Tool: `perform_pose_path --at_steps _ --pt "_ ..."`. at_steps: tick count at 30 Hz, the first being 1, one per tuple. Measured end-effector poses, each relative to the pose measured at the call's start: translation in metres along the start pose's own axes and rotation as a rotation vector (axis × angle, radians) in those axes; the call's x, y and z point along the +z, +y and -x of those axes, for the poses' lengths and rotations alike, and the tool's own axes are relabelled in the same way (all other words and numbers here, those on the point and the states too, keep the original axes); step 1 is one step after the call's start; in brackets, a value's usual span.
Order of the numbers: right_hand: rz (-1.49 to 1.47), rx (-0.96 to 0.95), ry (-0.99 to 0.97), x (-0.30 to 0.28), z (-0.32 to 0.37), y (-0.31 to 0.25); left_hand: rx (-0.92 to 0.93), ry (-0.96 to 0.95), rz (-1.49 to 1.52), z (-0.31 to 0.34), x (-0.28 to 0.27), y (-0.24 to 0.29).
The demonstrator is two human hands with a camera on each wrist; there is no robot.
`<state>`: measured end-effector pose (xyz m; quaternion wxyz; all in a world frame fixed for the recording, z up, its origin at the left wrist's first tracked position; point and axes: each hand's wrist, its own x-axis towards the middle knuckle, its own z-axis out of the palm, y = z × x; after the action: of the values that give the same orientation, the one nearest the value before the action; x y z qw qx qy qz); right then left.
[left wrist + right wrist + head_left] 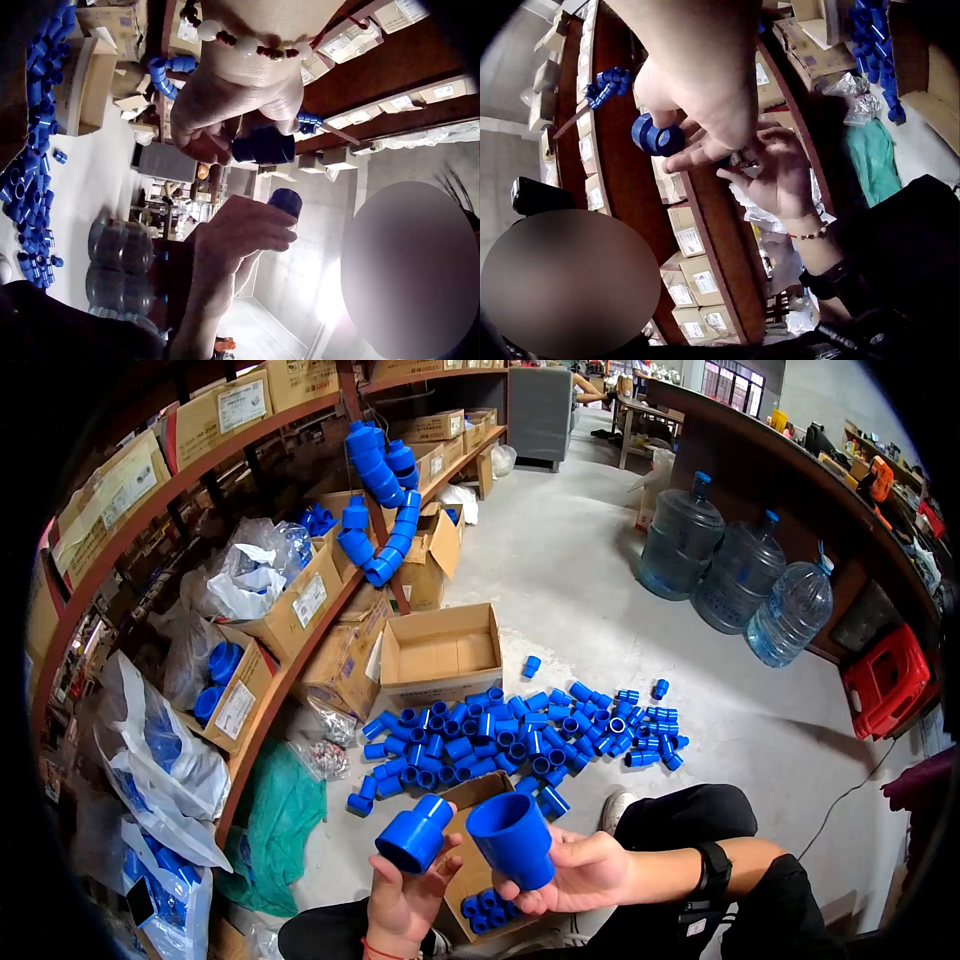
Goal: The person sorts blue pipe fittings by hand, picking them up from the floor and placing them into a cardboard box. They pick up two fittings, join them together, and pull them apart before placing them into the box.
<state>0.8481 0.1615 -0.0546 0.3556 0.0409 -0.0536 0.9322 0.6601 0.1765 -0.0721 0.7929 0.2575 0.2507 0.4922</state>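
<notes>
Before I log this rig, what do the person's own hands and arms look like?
Both hands are bare, no gloves. Left hand: wrist wears a bracelet of white and dark red beads with red cord; a black band sits further up that forearm. Right hand: black strap around the forearm just above the wrist.

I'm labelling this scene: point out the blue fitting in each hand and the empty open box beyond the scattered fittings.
Left fitting (pixel 417 834), in left hand (pixel 403 905): head view, wide body.
Right fitting (pixel 511 850), in right hand (pixel 580 870): head view, wide outer side.
Empty box (pixel 440 650): head view, bare inside.
</notes>
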Motion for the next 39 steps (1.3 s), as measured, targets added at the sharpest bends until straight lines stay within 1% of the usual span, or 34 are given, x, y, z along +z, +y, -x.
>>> perform_pose_path --at_steps 3,8,10,11,12,14,16,17,20,21,23,24,25,27,28,30,31,34,37,39 --pt "0.07 -0.016 0.012 0.003 -0.003 -0.001 0.01 0.002 0.018 0.003 -0.002 0.001" --pt "0.233 -0.034 0.198 0.006 -0.007 -0.015 0.079 0.006 0.069 0.005 0.003 0.007" --pt "0.49 -0.038 0.414 0.01 -0.009 -0.024 0.099 -0.012 0.083 0.004 -0.002 0.006" --pt "0.554 -0.069 0.54 0.012 -0.011 -0.026 0.11 -0.023 0.104 0.004 -0.001 0.006" --pt "0.597 -0.069 0.608 0.013 -0.012 -0.029 0.12 0.013 0.083 0.004 0.0 0.005" --pt "0.646 -0.095 0.706 0.012 -0.015 -0.034 0.101 -0.015 0.071 0.004 -0.005 0.005" --pt "0.71 -0.124 0.748 0.009 -0.016 -0.038 0.08 -0.036 0.06 0.004 -0.006 0.007" --pt "0.744 -0.127 0.752 0.008 -0.015 -0.039 0.071 -0.048 0.058 0.004 -0.006 0.007" --pt "0.798 -0.12 0.747 0.008 -0.016 -0.038 0.063 0.067 -0.129 0.005 -0.003 0.005" --pt "0.803 -0.11 0.735 0.006 -0.016 -0.037 0.086 0.054 -0.131 0.003 -0.001 0.004" --pt "0.788 -0.084 0.722 0.006 -0.015 -0.035 0.068 0.097 -0.129 0.003 -0.011 0.002" --pt "0.832 -0.075 0.683 0.006 -0.014 -0.034 0.059 0.12 -0.13 0.003 -0.016 0.001" --pt "0.877 -0.067 0.642 0.006 -0.014 -0.034 0.077 0.072 -0.126 0.003 -0.018 0.001" --pt "0.976 -0.039 0.578 0.011 -0.013 -0.033 0.074 0.165 -0.144 0.004 -0.02 0.0" --pt "1.057 -0.074 0.544 0.011 -0.014 -0.033 0.073 0.212 -0.153 0.004 -0.02 -0.001" --pt "1.214 -0.144 0.472 0.008 -0.014 -0.03 0.149 0.254 -0.221 0.002 -0.013 -0.003" --pt "1.198 -0.122 0.522 0.007 -0.013 -0.03 0.188 0.273 -0.256 0.001 -0.009 -0.003" --pt "1.237 -0.127 0.54 0.003 -0.012 -0.031 0.178 0.307 -0.277 -0.001 0.004 0.002" --pt "1.145 -0.122 0.604 0.006 -0.012 -0.033 0.144 0.147 -0.237 0.001 0.0 0.006" --pt "1.114 -0.136 0.634 0.005 -0.012 -0.033 0.145 0.165 -0.391 0.0 0.0 0.008"
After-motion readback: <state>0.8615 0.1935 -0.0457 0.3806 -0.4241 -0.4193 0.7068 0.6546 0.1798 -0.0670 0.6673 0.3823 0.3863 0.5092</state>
